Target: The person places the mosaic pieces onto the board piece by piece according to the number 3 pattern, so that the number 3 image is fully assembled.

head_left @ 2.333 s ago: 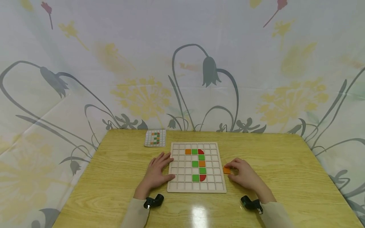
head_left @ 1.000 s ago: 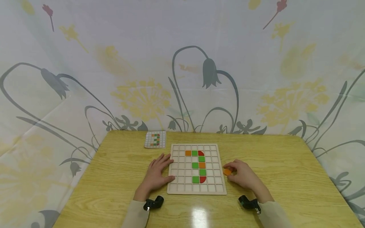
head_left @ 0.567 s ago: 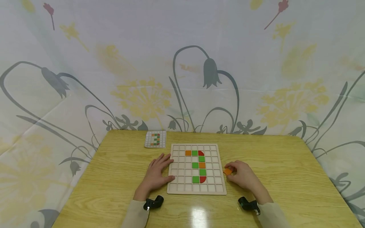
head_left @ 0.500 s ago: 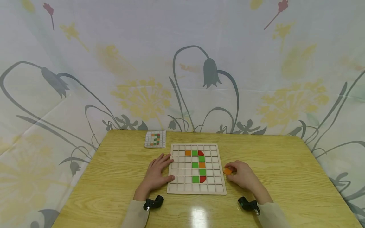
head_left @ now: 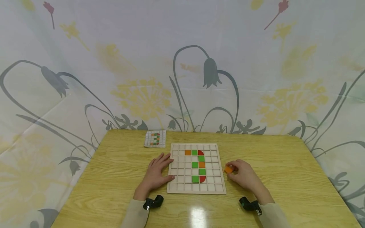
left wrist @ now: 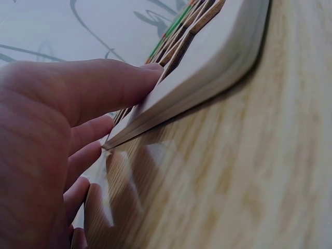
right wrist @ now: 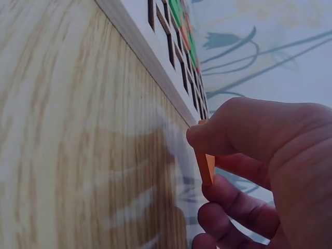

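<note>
My right hand (head_left: 242,174) pinches a flat orange square tile (right wrist: 206,165) between thumb and fingers, just off the right edge of the wooden grid board (head_left: 182,188). In the right wrist view the tile is tilted. My left hand (head_left: 155,172) rests at the board's left edge, its thumb (left wrist: 124,85) on the rim and its fingers spread. Set in the board's cells are several green tiles (head_left: 195,165), two orange tiles (head_left: 201,165) and two red rounded tiles (head_left: 202,179), forming a shape like a 3.
A small paper card (head_left: 147,139) printed with a similar coloured pattern on a grid lies behind the board to the left. The wooden table (head_left: 285,177) ends at a flower-print cloth (head_left: 248,104) behind. A black camera sits on each wrist.
The orange tile, earlier lying almost flat beside the board, is now tilted up in my right hand and a little farther right. My left hand and the board's tiles stay as they were.
</note>
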{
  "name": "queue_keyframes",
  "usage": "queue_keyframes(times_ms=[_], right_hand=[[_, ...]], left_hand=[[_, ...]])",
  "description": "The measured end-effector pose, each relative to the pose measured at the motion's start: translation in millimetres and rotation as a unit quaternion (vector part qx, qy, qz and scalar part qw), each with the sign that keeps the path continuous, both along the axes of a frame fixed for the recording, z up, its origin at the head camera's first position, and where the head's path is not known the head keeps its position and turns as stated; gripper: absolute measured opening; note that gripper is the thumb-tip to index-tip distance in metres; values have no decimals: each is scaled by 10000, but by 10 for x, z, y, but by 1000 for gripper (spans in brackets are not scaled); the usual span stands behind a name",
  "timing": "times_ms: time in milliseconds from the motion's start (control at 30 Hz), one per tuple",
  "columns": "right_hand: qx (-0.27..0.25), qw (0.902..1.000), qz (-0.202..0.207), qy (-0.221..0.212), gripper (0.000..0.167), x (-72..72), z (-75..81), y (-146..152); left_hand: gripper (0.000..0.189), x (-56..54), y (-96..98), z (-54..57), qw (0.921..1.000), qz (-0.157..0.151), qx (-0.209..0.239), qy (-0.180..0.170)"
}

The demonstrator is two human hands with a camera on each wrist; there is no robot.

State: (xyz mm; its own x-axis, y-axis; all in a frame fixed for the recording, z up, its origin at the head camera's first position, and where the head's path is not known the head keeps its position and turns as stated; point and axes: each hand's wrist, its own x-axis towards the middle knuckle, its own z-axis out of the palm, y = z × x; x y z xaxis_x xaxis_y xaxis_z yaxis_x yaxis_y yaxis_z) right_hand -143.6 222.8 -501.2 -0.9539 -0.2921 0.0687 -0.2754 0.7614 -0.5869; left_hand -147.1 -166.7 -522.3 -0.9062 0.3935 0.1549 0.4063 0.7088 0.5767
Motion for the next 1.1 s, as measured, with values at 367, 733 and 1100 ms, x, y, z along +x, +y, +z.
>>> queue_keyframes(times_ms=[367, 733, 1100], right_hand=[[-315, 9995, 58, 46, 33, 22, 26, -48], [-474, 9987, 162, 94, 31, -16, 50, -204], [-682, 9968, 416, 28, 28, -40, 65, -429]], left_hand=[[66, 2, 11, 15, 10000, 12, -22, -33], [66, -5, 7, -16, 10000, 17, -58, 60], [67, -13, -3, -21, 9999, 28, -165, -22]])
